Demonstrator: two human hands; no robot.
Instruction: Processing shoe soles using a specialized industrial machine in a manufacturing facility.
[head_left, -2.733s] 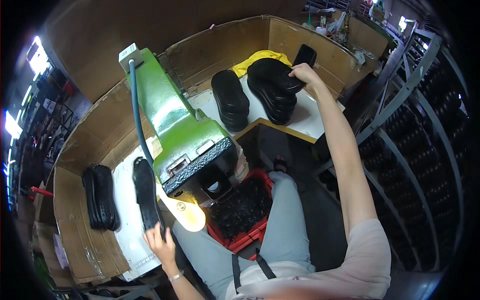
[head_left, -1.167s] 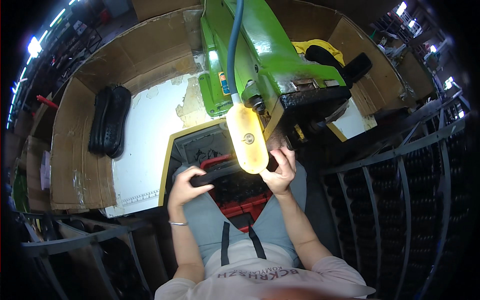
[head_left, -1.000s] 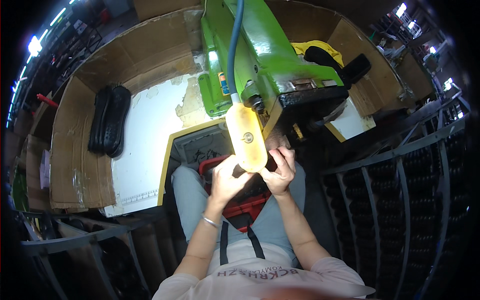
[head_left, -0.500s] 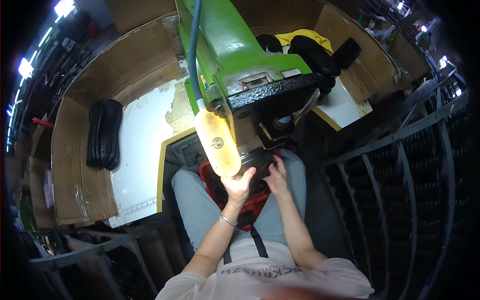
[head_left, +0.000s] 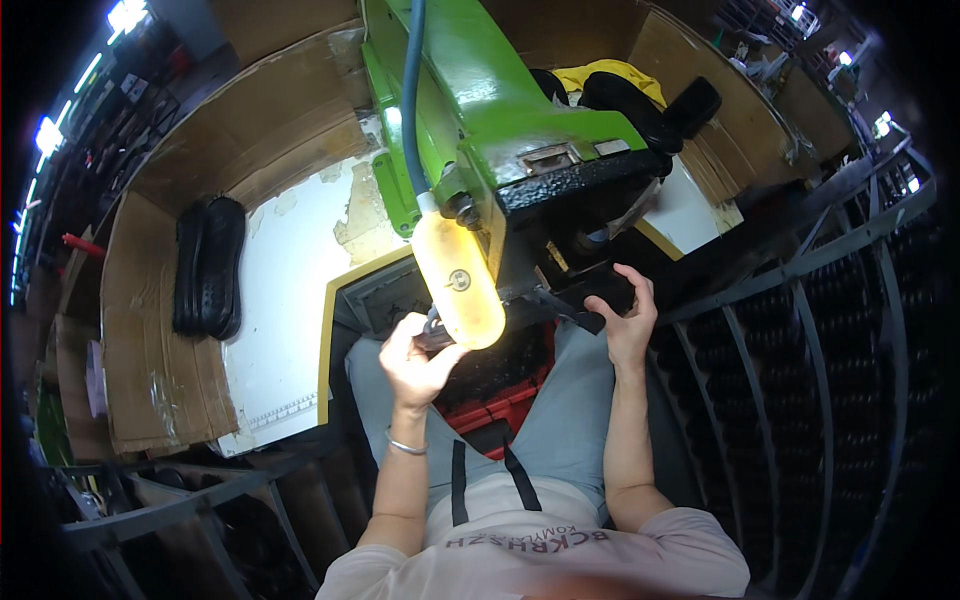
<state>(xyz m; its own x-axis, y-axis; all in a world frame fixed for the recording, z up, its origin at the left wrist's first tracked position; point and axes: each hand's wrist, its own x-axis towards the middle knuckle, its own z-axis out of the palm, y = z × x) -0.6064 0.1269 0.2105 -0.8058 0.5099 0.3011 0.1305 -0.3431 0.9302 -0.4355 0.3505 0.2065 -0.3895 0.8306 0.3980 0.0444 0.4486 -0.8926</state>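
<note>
In front of me, under the head of a green machine (head_left: 545,125), is a black piece that looks like a rubber shoe sole (head_left: 580,315). Its middle is mostly hidden by the lit yellow lamp (head_left: 460,285) and the dark machine parts. My left hand (head_left: 415,365) pinches its left end beside the lamp's lower tip. At the other end, my right hand (head_left: 628,320) curves its thumb and fingers around the dark edge; the exact contact is hard to see. Below, between my knees, sits a red crate (head_left: 490,410) with dark pieces in it.
Black soles (head_left: 210,268) lean against the cardboard wall (head_left: 150,330) on the white table (head_left: 280,300) at left. More black soles and a yellow cloth (head_left: 610,78) lie at the right rear. Metal racks (head_left: 805,340) filled with dark soles stand to my right; another rack (head_left: 190,505) is at left.
My hands have moved apart, left hand leftward and right hand rightward and up. More of the red crate shows between them. The machine and lamp appear slightly further right.
</note>
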